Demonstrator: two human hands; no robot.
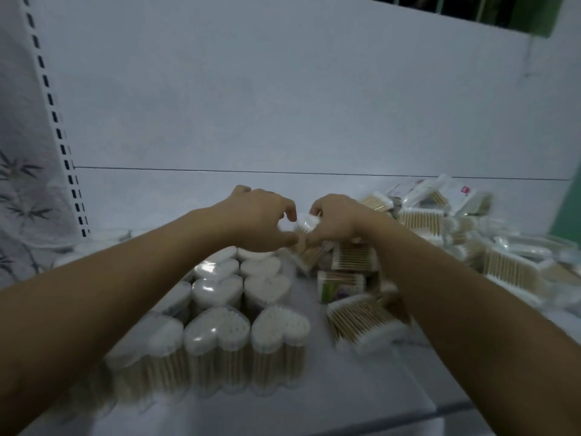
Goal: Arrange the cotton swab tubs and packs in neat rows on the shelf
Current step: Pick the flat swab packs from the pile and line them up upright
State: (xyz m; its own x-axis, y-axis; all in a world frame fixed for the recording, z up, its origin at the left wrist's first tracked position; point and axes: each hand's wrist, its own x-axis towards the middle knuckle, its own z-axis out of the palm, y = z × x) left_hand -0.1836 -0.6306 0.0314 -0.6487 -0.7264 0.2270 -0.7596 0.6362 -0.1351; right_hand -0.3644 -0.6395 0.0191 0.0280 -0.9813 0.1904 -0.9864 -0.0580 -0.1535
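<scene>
On my feed both hands meet over the middle of the shelf [345, 388], well back from its front edge, with a small clear pack [304, 229] of wooden-stemmed cotton swabs between them. The right hand [339, 218] has its fingers curled over the pack's white-tipped top and pinches it. The left hand [261, 215] is curled too, thumb and forefinger at the pack's left edge, but the blur keeps me from telling whether it grips or only touches. The pack is tilted, tips up and away from me, just above the near end of a loose pile of packs [465, 234] that spreads to the right along the back panel [283, 105]. Below the left wrist, heart-shaped tubs [217, 328] stand upright in close rows, touching one another, and the left forearm covers part of them. Under the right forearm a rectangular tub [361, 322] lies on its side, and a labelled box [341, 284] sits just behind it; both lie between the rows and the pile. At the far left a slotted upright [59, 136] runs beside a leaf-patterned sheet [22, 190].
</scene>
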